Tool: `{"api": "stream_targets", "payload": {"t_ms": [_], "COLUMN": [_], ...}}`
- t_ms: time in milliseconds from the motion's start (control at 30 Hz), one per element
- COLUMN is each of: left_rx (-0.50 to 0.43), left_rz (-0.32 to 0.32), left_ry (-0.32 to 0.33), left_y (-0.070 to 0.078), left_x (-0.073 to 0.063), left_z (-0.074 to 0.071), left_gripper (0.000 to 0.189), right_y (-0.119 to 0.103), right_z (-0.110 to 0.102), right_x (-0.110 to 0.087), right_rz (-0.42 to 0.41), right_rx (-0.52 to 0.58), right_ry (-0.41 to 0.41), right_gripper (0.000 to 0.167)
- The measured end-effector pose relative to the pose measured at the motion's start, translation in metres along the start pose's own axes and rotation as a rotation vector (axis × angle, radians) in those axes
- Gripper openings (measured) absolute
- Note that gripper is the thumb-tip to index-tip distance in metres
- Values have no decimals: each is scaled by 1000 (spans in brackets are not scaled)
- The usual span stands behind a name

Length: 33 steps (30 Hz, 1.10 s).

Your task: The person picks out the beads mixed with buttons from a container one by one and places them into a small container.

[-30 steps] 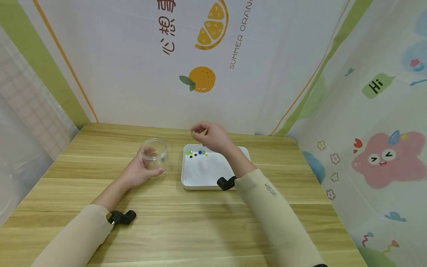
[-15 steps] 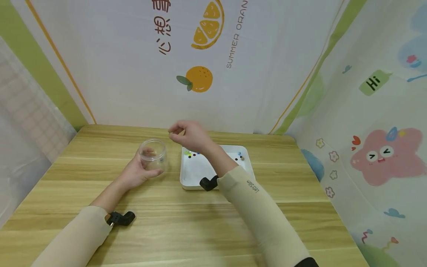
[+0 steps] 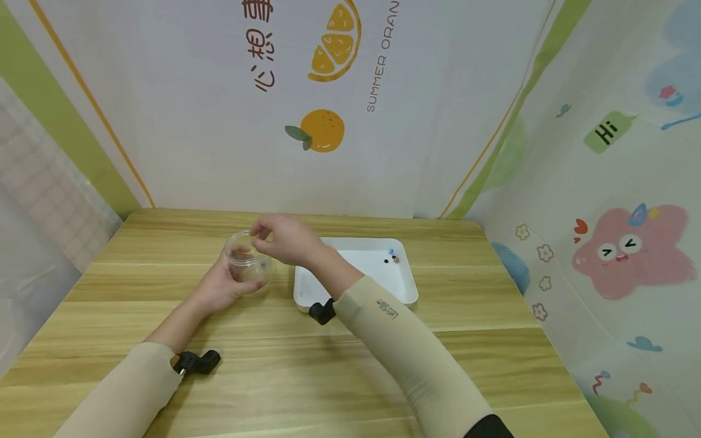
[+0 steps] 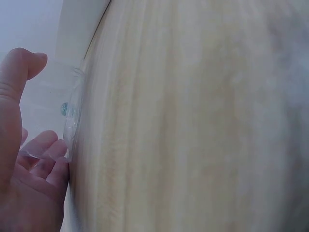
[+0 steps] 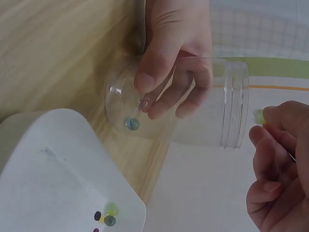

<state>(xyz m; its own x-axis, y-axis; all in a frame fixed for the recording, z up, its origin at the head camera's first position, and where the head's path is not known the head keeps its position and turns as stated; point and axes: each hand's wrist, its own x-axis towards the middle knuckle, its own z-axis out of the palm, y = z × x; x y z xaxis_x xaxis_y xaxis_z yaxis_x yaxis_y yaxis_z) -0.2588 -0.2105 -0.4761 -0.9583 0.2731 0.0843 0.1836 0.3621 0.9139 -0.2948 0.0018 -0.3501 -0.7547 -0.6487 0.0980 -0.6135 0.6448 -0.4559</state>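
My left hand (image 3: 220,285) grips a clear plastic jar (image 5: 193,133) by its side, thumb and fingers curled round the wall. The jar stands upright and lidless on the wooden table. Low inside it shows a blue-green glass marble (image 5: 132,123), visible also in the left wrist view. At the jar's mouth, my right hand (image 3: 289,239) pinches a small yellow-green marble (image 5: 259,117) between thumb and fingertips. In the head view this hand overlaps the right part of the rim, and the forearm hides part of the tray behind it.
Right of the jar, a shallow white tray (image 3: 361,263) lies on the wooden table (image 3: 306,377). Several marbles and small dark beads sit in its far right corner, and several more in another corner (image 5: 108,215). A printed white curtain (image 3: 378,182) hangs behind the table.
My right hand has travelled left from over the tray to the jar's mouth and lower, with the marble pinched. The left hand and jar stay in place.
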Motion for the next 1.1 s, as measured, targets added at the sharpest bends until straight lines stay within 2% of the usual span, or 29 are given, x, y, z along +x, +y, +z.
{"api": "stream_targets", "payload": {"t_ms": [167, 500, 733, 1100], "left_rx": [-8, 36, 11, 27], "left_rz": [15, 17, 3, -3], "left_ry": [13, 36, 48, 45], "left_y": [-2, -3, -1, 0], "left_x": [0, 0, 0, 0], "left_z": [1, 2, 2, 1], "left_gripper": [85, 84, 87, 89], "right_y": [3, 22, 43, 87], "right_z": [1, -10, -21, -24], "right_x": [0, -15, -33, -64], "right_rz": [10, 79, 121, 218], "right_rx": [-4, 117, 182, 146], "right_ry": [0, 22, 52, 59], "right_gripper": [24, 30, 28, 26]}}
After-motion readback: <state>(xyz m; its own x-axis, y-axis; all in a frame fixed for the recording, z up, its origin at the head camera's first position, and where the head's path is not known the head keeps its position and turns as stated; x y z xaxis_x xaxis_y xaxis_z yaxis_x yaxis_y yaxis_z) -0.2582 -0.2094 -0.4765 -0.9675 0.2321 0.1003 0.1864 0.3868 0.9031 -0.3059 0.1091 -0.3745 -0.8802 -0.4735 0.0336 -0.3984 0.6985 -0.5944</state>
